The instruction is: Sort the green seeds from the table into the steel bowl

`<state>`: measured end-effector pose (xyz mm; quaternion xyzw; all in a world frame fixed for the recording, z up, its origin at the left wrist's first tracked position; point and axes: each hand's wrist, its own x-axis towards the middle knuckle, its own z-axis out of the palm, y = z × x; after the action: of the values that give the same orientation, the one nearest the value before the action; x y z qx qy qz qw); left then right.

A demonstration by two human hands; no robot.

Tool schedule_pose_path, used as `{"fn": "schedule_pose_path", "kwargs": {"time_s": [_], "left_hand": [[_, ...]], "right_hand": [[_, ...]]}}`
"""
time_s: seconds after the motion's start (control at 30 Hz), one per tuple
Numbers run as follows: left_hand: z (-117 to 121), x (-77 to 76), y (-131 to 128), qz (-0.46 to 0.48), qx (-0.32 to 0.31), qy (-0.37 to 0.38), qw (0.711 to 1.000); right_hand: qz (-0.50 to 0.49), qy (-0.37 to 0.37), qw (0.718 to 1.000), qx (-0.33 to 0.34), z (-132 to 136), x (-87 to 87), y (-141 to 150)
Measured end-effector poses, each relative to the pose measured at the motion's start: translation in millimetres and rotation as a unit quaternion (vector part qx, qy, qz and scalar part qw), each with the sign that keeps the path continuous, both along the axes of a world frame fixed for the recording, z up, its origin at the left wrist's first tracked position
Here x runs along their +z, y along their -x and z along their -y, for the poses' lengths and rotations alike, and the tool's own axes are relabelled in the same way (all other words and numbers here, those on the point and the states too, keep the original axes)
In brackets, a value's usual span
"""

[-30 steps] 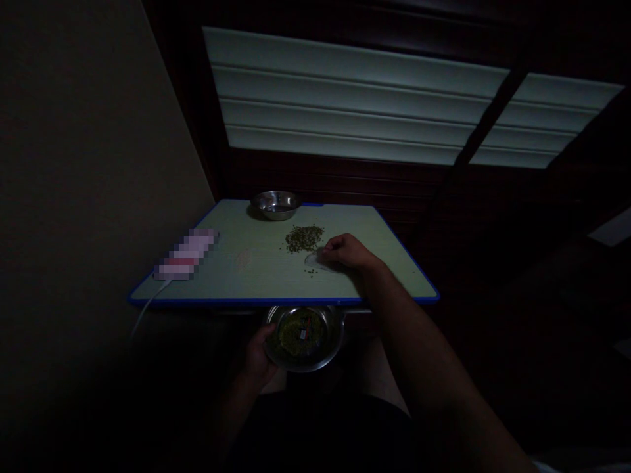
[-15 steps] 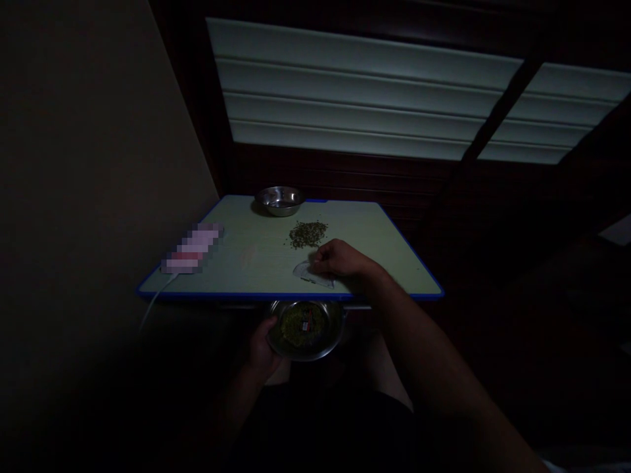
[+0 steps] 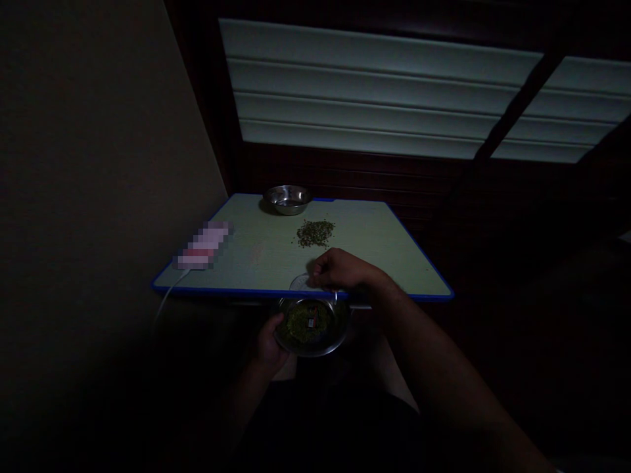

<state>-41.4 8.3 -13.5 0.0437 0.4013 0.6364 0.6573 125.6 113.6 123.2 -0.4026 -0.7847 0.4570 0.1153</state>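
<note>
My left hand point(image 3: 272, 343) grips the left rim of a steel bowl point(image 3: 331, 353) below the table's front edge. Inside it lie small green grains like mung beans point(image 3: 298, 323) and a small dark item with a white and red label point(image 3: 311, 322). My right hand point(image 3: 338, 268) is closed on a clear, half-round plastic piece that looks like a protractor point(image 3: 299, 282), held at the table's front edge just above the bowl. Behind that hand, a loose pile of greenish-brown beans point(image 3: 315, 232) is spread on the table.
The pale table point(image 3: 246, 272) has a blue rim. A second steel bowl point(image 3: 288, 200) stands at its back left. A blurred pink object point(image 3: 204, 246) with a white cable point(image 3: 165, 299) lies at the left. A wall point(image 3: 108, 131) rises on the left, slatted panels point(image 3: 369, 92) behind.
My right hand has drawn the clear protractor toward me, from the tabletop to the front edge over the bowl. My left hand still holds the bowl. The view has shifted slightly.
</note>
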Motion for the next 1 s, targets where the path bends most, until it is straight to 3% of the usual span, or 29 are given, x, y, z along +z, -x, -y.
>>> {"fn": "schedule_pose_path", "kwargs": {"time_s": [0.2,0.3,0.43,0.53,0.6,0.77,1.0], "left_hand": [[-1,-5.2,1,0.003,-0.009,-0.013,1.0],[-1,-7.3,2,-0.002,-0.014,-0.005,1.0],[-1,-7.2,1,-0.005,-0.003,0.005,1.0],[0,-4.5,1,-0.004,-0.001,0.018,1.0],[1,-2.6,1,-0.004,-0.004,0.025,1.0],[2,-0.6,3,-0.002,-0.023,0.025,0.999],[2,-4.0,5,-0.033,-0.027,0.031,0.999]], "right_hand": [[-0.055,0.071,0.995,0.04,-10,-1.7,-6],[-0.107,0.103,0.989,-0.003,-27,3.0,-12],[-0.188,0.022,0.97,-0.153,-57,2.2,-25],[-0.24,-0.05,0.923,-0.297,-75,-10.0,-35],[-0.257,-0.079,0.899,-0.345,-80,-19.6,-39],[-0.253,-0.104,0.883,-0.38,-79,-31.5,-42],[-0.197,-0.126,0.902,-0.363,-82,-38.6,-41]]}}
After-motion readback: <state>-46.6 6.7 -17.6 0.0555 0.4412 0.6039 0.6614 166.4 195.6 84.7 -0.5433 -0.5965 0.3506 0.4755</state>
